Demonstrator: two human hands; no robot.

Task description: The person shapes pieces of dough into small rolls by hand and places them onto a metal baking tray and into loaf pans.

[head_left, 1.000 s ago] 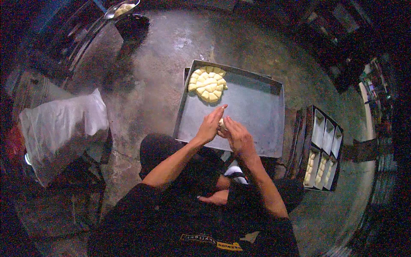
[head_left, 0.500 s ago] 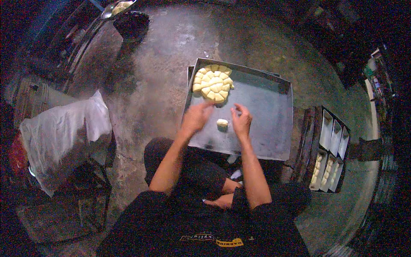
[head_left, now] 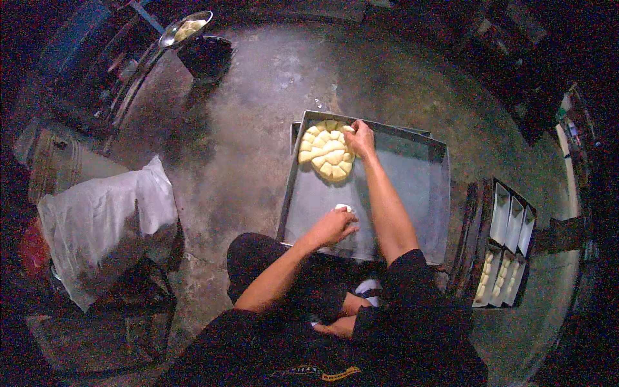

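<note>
A grey metal tray [head_left: 412, 209] lies in front of me. A cluster of pale yellow dough pieces [head_left: 332, 155] is packed together in its far left corner. My right hand [head_left: 362, 139] reaches to the cluster's right edge, its fingers closed on a dough piece [head_left: 349, 129] there. Nearer to me, a single small dough piece [head_left: 343, 208] lies on the tray. Partly covering it is my left hand [head_left: 334, 227], with fingers loosely bent and apart. Whether those fingers touch the piece I cannot tell.
At the right stands a dark rack of narrow metal tins [head_left: 509, 216], several holding dough rolls [head_left: 502, 273]. A pale cloth [head_left: 113, 219] drapes over something at the left. In the far left, a metal bowl [head_left: 169, 37] holds more dough near a dark bucket [head_left: 206, 58].
My right hand has moved away from me to the cluster's right edge. My left hand has come back toward me and right, beside the loose dough piece. The whole view has shifted slightly.
</note>
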